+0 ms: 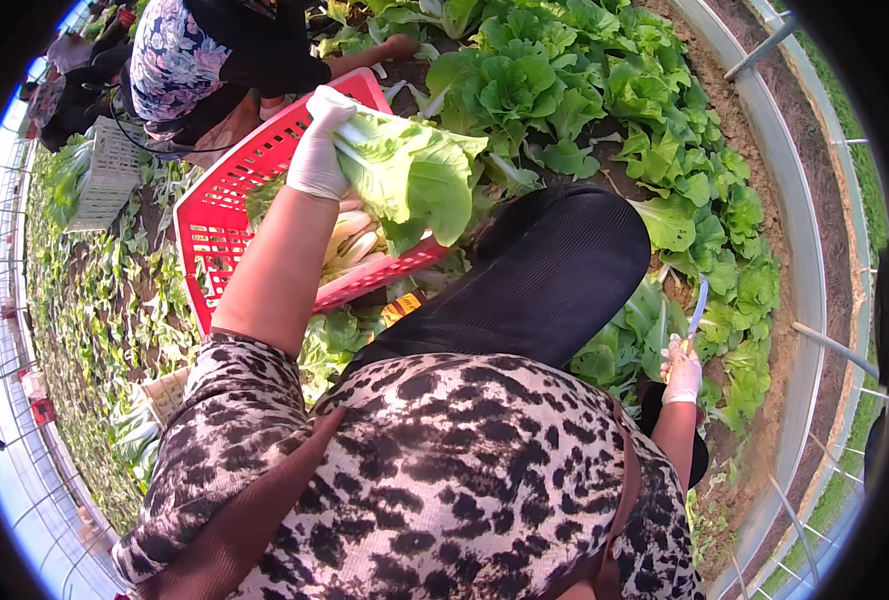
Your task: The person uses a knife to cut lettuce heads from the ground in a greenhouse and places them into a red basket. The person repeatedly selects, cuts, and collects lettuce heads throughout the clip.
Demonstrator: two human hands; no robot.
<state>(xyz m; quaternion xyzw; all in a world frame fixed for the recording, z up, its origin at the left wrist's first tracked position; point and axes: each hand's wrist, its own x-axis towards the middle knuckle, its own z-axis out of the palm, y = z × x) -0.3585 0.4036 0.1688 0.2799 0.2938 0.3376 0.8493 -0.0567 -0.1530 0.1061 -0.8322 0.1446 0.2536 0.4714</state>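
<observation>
My left hand (322, 146), in a white glove, grips a head of leafy cabbage (414, 169) by its pale base. The leaves hang to the right, above a red plastic crate (223, 195). Inside the crate lie several cut cabbage heads (354, 238) with pale stems, partly hidden by my arm and the held leaves. Out to the right, my gloved right hand (682, 369) is closed around the handle of a knife (699, 304). Its blade points up and away from me, beside the growing cabbage plants (752, 300).
Leafy plants (519, 82) grow ahead and to the right, along a pale metal rail (778, 150). Another person (182, 60) bends at the crate's far side, one hand (399, 46) among the plants. A pale crate (107, 176) of greens stands far left; cut leaves litter the soil.
</observation>
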